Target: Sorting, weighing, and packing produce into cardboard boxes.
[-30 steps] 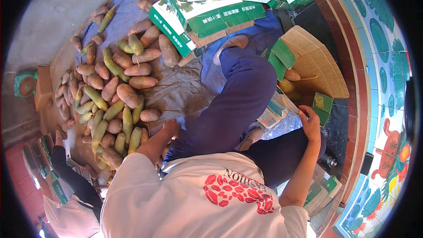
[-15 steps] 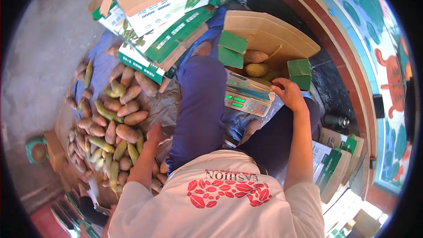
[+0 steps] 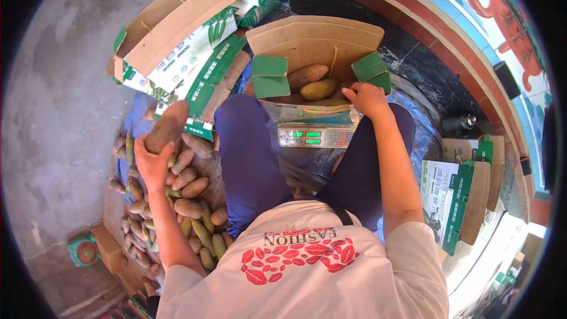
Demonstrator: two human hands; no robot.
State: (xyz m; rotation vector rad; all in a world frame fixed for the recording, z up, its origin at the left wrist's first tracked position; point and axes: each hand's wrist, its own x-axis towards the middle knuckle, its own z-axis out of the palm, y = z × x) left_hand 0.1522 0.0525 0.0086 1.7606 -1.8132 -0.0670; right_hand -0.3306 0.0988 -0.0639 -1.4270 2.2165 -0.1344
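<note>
Left hand (image 3: 151, 162) wrapped its grip round a fat oblong reddish-brown root (image 3: 169, 124) — likely bearing weight — left of the open brown-and-green cardboard box (image 3: 307, 34); right hand (image 3: 368, 100) touched box's rim, probably steadying; couldn't tell if pinching.

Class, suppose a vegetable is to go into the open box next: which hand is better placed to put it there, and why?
Probably the left hand: it grips a large brownish vegetable. The right hand shows no vegetable and is at the near right edge of the open box.
</note>
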